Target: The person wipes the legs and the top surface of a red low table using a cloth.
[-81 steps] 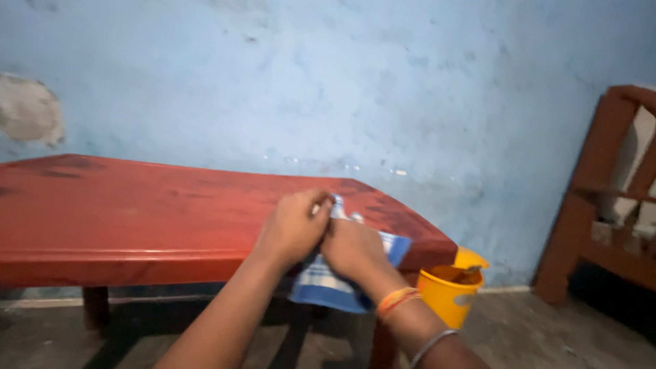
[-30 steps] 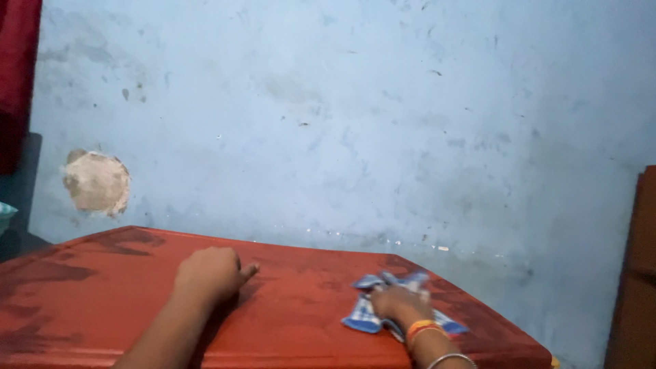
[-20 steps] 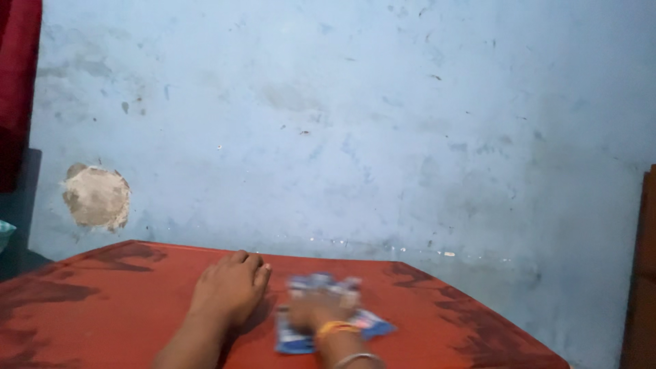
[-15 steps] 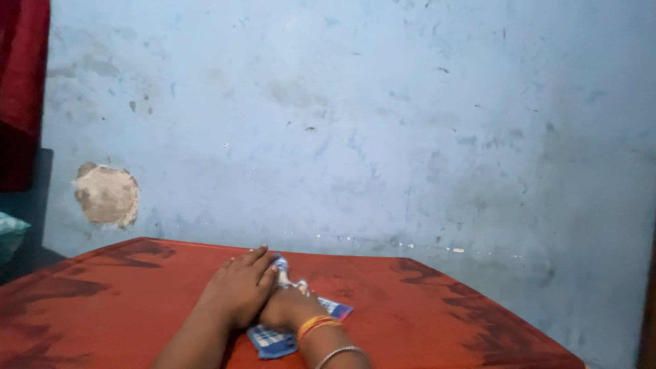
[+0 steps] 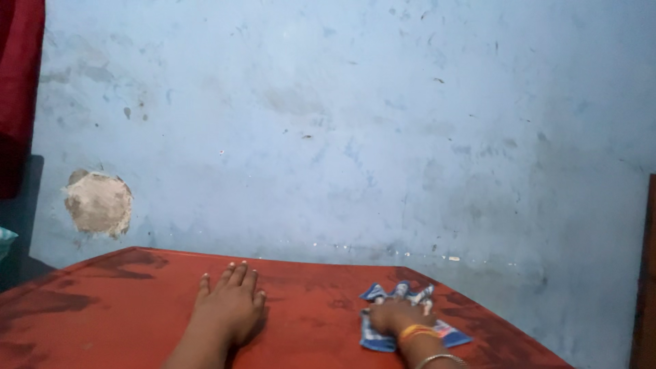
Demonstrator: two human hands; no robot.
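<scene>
Pale blue plaster wall (image 5: pixel 355 137), stained and scuffed, fills most of the view; a red worktop (image 5: pixel 102 321) is set against its foot.

Left hand (image 5: pixel 229 307): laid palm down on the worktop, fingers extended and slightly spread, pointed toward the wall. Nothing is held in it. The forearm runs back to the lower edge of the view.

Right hand (image 5: pixel 396 316): pressed down on a blue and white checked cloth (image 5: pixel 410 328), fingers curled onto its bunched far edge. Whether the cloth is gripped or only pinned flat under the hand cannot be told. An orange band and a thin metal bangle are worn on this wrist.

Cloth position: flat on the worktop near its right-hand corner, crumpled toward the wall side, one corner spread out to the right of the wrist. The two hands are well apart, with bare worktop between them.

Worktop surface: darker patches and streaks are noted along the left part and near the right edge beyond the cloth.

Surroundings: a round patch of broken plaster (image 5: pixel 98 203) is seen on the wall at left, above the worktop's far corner. Red fabric (image 5: pixel 17 75) hangs at the upper left edge. A brown wooden edge (image 5: pixel 646 273) is visible at far right.
</scene>
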